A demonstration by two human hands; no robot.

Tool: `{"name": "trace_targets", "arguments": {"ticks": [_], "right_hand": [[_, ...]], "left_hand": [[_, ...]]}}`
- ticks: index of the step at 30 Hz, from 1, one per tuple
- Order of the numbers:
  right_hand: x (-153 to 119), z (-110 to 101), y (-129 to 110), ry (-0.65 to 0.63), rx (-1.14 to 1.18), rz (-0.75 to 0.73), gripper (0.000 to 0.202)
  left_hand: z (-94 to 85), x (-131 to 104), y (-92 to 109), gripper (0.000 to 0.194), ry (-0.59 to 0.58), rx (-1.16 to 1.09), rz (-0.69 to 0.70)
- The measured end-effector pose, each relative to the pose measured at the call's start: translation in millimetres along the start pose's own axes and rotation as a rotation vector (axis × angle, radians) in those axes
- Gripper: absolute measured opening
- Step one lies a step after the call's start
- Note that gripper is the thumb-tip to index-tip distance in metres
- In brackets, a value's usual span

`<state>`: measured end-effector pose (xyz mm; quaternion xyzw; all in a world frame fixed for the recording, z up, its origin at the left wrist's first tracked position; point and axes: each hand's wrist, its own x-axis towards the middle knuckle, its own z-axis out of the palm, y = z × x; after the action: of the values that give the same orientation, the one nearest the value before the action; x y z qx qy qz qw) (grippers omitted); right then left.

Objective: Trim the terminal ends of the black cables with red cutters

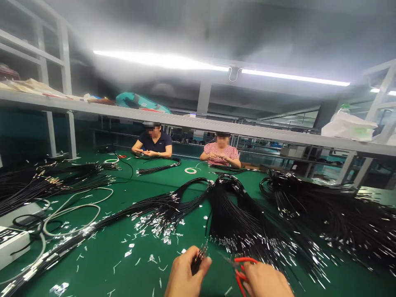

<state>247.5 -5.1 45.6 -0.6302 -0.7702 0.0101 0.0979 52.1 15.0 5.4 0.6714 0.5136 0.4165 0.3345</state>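
Observation:
My left hand (185, 274) is at the bottom centre, pinching a small bunch of black wires (198, 260) whose metal-tipped ends stick up between thumb and fingers. My right hand (266, 280) is beside it, gripping red-handled scissors (241, 270) with the blades pointing left toward the wire ends. Just beyond both hands lies a big fan of black wires (235, 218) with shiny terminals on the green table (102, 264).
More black wire bundles lie at the right (324, 206), the left (46, 181) and across the middle (148, 206). A white cable (77, 210) loops near a white box (10, 245) at the left edge. Metal scraps litter the table. Two people (153, 142) (221, 150) work on the far side under a shelf (198, 121).

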Motion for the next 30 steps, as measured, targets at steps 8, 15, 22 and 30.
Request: {"name": "trace_targets", "arguments": {"ticks": [8, 15, 22, 30], "right_hand": [[-2, 18, -15, -0.316, 0.869, 0.328, 0.043], [-19, 27, -13, -0.419, 1.063, 0.361, 0.046], [-33, 20, 12, -0.416, 0.831, 0.247, 0.036], [-51, -2, 12, -0.344, 0.268, -0.044, 0.031]], "left_hand": [[-0.4, -10, 2, 0.027, -0.546, -0.145, -0.143], [6.2, -17, 6, 0.022, -0.712, -0.024, -0.092], [9.8, -21, -1, 0.016, -0.660, -0.071, -0.112], [-3.7, -20, 26, 0.017, -0.585, 0.055, -0.041]]}}
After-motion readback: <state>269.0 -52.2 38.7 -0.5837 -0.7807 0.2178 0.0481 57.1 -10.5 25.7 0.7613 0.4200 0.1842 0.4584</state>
